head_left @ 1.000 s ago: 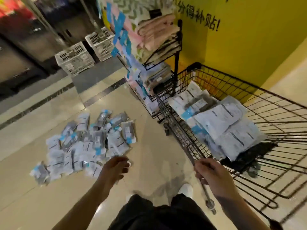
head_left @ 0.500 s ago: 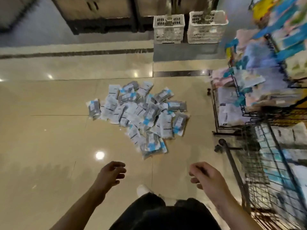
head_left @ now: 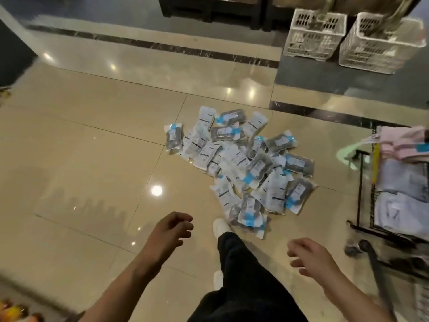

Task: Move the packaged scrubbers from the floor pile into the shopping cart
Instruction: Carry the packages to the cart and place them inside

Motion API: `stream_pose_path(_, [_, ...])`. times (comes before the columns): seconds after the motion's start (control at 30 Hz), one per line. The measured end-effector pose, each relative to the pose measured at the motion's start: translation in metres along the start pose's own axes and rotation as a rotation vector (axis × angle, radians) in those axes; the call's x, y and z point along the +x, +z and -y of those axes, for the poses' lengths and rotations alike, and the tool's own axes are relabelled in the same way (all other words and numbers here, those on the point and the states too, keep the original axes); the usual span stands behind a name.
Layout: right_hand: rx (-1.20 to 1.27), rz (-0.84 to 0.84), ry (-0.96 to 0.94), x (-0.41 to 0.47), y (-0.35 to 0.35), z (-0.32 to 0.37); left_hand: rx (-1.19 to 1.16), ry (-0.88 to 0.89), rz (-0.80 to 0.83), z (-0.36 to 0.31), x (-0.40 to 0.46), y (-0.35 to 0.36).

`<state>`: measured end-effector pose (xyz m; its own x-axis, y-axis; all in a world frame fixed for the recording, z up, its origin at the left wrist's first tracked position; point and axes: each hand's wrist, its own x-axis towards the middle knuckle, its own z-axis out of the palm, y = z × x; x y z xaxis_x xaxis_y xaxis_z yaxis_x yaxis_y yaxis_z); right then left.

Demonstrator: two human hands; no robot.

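Observation:
A pile of packaged scrubbers (head_left: 241,163), clear bags with white labels and blue tape, lies on the beige tiled floor in front of me. My left hand (head_left: 173,230) hovers left of the pile's near end, fingers loosely curled, holding nothing. Empty too, my right hand (head_left: 310,257) hangs with fingers apart, below and right of the pile. The black wire shopping cart (head_left: 377,273) shows only as a blurred corner and rail at the lower right edge. My white shoe (head_left: 220,225) touches the nearest packs.
A black wire display rack (head_left: 362,189) with folded pink and white goods stands at the right edge. Two white plastic crates (head_left: 315,34) sit at the back right on dark flooring. Colourful items (head_left: 14,310) show at the bottom left corner.
My view swung left from the cart to the floor pile and moved closer to it. My right hand let go of the cart's rim. One leg has stepped forward to the pile.

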<state>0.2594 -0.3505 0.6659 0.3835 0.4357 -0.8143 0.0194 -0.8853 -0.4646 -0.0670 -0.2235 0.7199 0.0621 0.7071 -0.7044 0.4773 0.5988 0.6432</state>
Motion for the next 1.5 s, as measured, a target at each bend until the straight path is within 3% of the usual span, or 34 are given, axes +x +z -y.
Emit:
stream_pose_path(0.2, [-0.049, 0.062, 0.075, 0.066, 0.047, 0.086, -0.002, -0.137, -0.073, -0.029, 0.061, -0.049])
stream_pose_path(0.57, [-0.107, 0.215, -0.111, 0.135, 0.132, 0.279, -0.034, -0.208, -0.260, -0.082, 0.186, -0.169])
stream_pose_path(0.8, [-0.063, 0.158, 0.008, 0.210, 0.202, 0.350, -0.019, -0.239, -0.128, -0.138, 0.344, -0.235])
stream_pose_path(1.03, [-0.032, 0.000, 0.270, 0.294, 0.258, 0.416, 0.087, -0.235, 0.158, -0.224, 0.502, -0.288])
stream_pose_path(1.13, [-0.030, 0.011, 0.301, 0.355, 0.290, 0.440, 0.157, -0.179, 0.232, -0.240, 0.582, -0.301])
stream_pose_path(1.27, [-0.016, 0.085, 0.264, 0.491, 0.361, 0.445, 0.217, -0.208, 0.252, -0.201, 0.719, -0.295])
stream_pose_path(1.5, [0.226, 0.070, 0.271, 0.757, 0.507, 0.396, 0.199, -0.272, 0.139, -0.041, 0.948, -0.218])
